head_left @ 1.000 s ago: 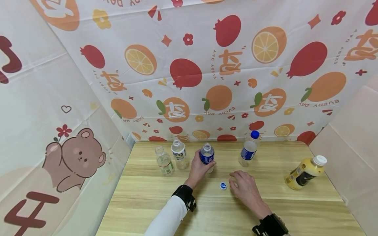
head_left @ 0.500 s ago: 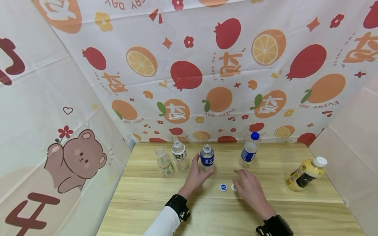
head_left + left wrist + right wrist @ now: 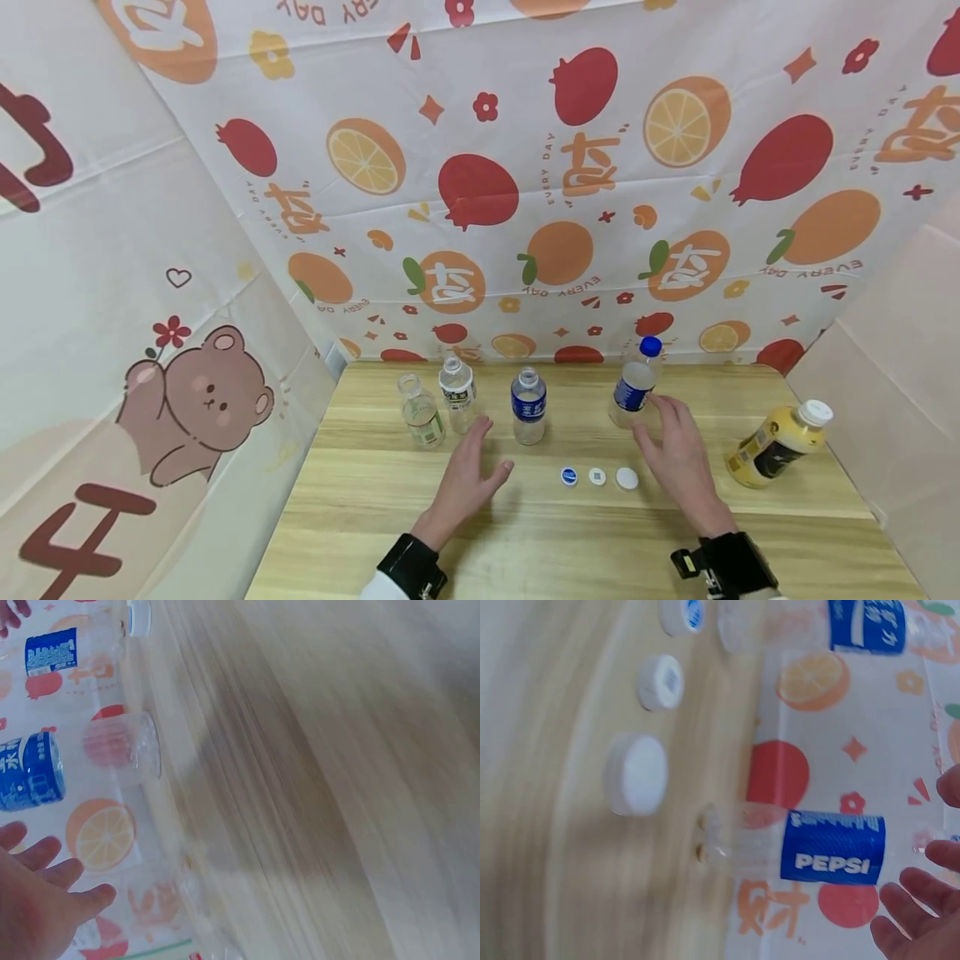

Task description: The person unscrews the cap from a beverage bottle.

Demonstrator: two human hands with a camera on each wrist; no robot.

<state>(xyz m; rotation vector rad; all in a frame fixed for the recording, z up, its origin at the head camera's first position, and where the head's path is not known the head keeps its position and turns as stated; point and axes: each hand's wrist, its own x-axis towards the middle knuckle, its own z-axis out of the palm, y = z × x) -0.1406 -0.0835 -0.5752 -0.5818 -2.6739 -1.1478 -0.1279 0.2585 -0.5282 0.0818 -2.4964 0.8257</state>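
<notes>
My left hand, fingers spread and holding nothing, is over the table in front of an uncapped bottle with a white-and-black label. To its right stands an uncapped bottle with a blue label. My right hand reaches toward a clear Pepsi bottle with a blue cap; its fingers overlap the bottle's lower side in the head view but are not wrapped round it. Between the hands lie a blue-topped cap, a small white cap and a larger white cap in a row.
An uncapped bottle with a green-and-white label stands at the left. A yellow drink bottle, with its white lid on, is at the right. Behind the wooden table hangs a fruit-print cloth.
My left hand has let go of the blue-labelled bottle and drawn back left. My right hand has moved right and forward to the Pepsi bottle, uncovering the two white caps.
</notes>
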